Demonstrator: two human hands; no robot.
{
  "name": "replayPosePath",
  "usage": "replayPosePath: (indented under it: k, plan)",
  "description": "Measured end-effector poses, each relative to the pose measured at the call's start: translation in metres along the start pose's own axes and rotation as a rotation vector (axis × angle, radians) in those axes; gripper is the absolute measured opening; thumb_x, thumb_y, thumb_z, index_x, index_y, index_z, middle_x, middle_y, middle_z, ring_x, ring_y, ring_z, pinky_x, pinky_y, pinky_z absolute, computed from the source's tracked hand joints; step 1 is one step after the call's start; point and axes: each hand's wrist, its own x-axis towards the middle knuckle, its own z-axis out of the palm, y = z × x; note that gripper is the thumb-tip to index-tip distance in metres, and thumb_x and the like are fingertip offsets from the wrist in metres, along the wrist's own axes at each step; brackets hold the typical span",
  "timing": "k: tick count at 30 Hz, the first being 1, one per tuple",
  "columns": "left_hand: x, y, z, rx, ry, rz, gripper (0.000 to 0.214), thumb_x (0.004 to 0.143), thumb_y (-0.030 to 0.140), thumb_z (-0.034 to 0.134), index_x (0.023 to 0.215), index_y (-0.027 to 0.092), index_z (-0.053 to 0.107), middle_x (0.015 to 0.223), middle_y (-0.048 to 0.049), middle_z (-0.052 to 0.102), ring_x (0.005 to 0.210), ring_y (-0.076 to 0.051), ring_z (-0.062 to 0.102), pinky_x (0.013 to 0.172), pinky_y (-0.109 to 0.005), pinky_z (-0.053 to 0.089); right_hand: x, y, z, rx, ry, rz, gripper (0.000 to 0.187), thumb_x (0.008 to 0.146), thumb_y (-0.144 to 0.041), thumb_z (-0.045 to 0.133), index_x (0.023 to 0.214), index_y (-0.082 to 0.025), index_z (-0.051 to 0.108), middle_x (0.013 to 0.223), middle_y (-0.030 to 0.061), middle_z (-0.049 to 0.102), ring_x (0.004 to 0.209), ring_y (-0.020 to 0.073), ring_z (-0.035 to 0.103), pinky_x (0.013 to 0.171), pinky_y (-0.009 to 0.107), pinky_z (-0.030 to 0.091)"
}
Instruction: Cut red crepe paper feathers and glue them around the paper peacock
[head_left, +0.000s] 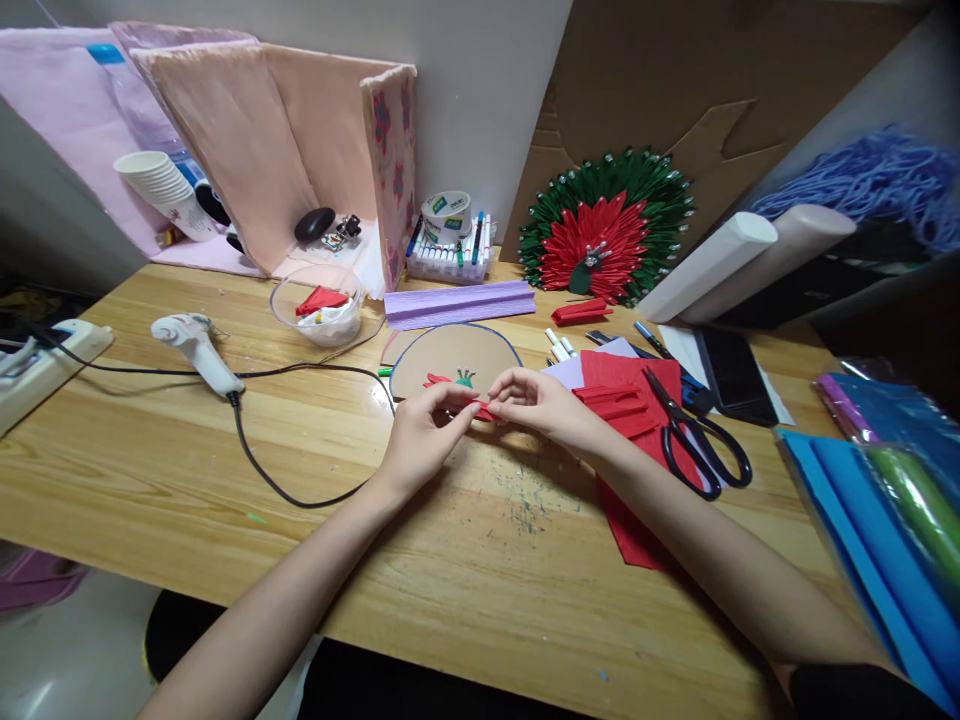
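While the scissors [701,445] lie near on the worktop [480,590], the left hand [421,435] and right hand [546,405] each clamp their grip on a red paper strip [485,409], just before the cardboard semicircle [450,352].

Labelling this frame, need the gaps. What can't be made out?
Head view only.
red strip: mostly hidden by the left hand and right hand; shape unclear.
tape roll: label too small to read.
blue sheets: cut off by the right edge.
power strip: cut off by the left edge.
cardboard disc: near edge behind the hands.
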Motion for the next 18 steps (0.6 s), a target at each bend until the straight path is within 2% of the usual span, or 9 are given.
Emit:
replayPosePath:
  k: [7, 13, 18]
  plan:
    - [0.0036, -0.0007, 0.0007, -0.174, -0.014, -0.094, 0.025, 0.073, 0.024, 0.067, 0.095, 0.013, 0.061, 0.085, -0.006, 0.067, 0.08, -0.014, 0.064, 0.075, -0.027, 0.052, -0.0008, -0.0022, 0.0004, -0.003, 0.037, -0.048, 0.027, 0.068, -0.033, 0.071, 0.082, -0.017, 0.054, 0.075, 0.0005, 0.061, 0.067, 0.0122, 0.061, 0.065, 0.028, 0.051]
    - [0.0026, -0.0009, 0.001, -0.192, -0.037, -0.122, 0.032, 0.073, 0.026, 0.068, 0.099, 0.012, 0.057, 0.084, -0.0058, 0.065, 0.081, -0.015, 0.063, 0.076, -0.028, 0.051, -0.0017, -0.0026, 0.0025, -0.009, 0.044, -0.066, 0.027, 0.068, -0.033, 0.072, 0.081, -0.017, 0.054, 0.078, 0.002, 0.063, 0.071, 0.014, 0.063, 0.068, 0.031, 0.051]
    - [0.0026, -0.0031, 0.0011, -0.186, -0.036, -0.106, 0.029, 0.074, 0.025, 0.067, 0.099, 0.013, 0.057, 0.084, -0.0051, 0.064, 0.08, -0.014, 0.063, 0.076, -0.028, 0.05, -0.0031, -0.0045, 0.0047, -0.025, 0.055, -0.074, 0.027, 0.068, -0.032, 0.072, 0.081, -0.017, 0.054, 0.077, 0.0021, 0.062, 0.07, 0.0136, 0.062, 0.066, 0.03, 0.051]
